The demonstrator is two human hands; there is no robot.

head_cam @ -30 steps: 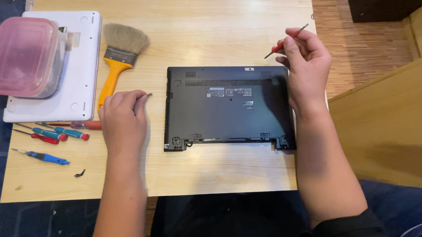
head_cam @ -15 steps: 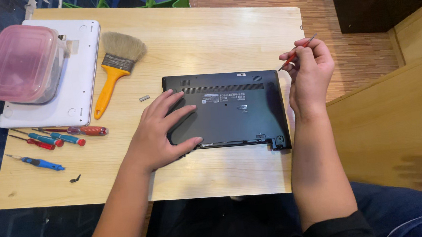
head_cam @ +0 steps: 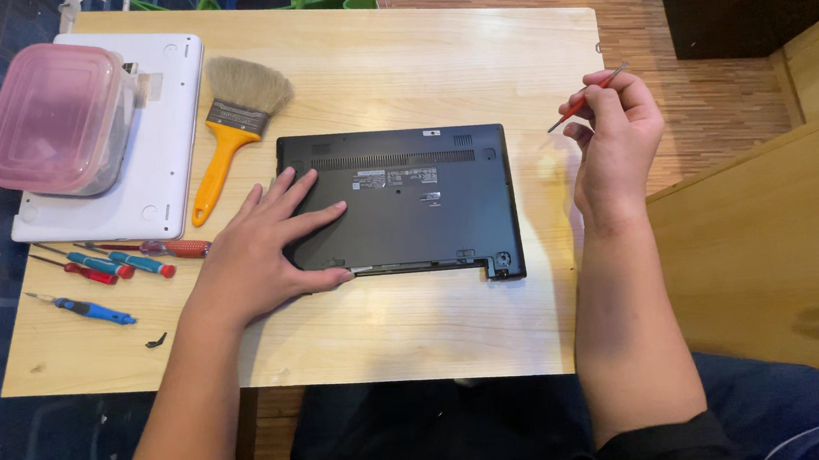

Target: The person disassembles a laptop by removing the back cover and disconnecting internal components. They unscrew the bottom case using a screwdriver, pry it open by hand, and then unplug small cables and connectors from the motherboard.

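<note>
Laptop (head_cam: 398,207), black and lying bottom-up, sits near the middle of a pale wooden table (head_cam: 396,56). A second ago the left hand (head_cam: 269,241) rested on the bare wood beside a small dark screw; now it lies flat on the laptop's left end, fingers spread, pressing down and gripping nothing. The right hand (head_cam: 617,141) has drifted off the laptop's right edge and now hovers just beside it, thumb and fingers pinched around a thin red-handled screwdriver (head_cam: 586,99) whose tip points up and away. So the case is steadied while the tool is off it. To the left lie a yellow-handled brush (head_cam: 232,137), a pink lidded box (head_cam: 55,117) on a white laptop (head_cam: 163,133), and several small screwdrivers (head_cam: 125,262).
</note>
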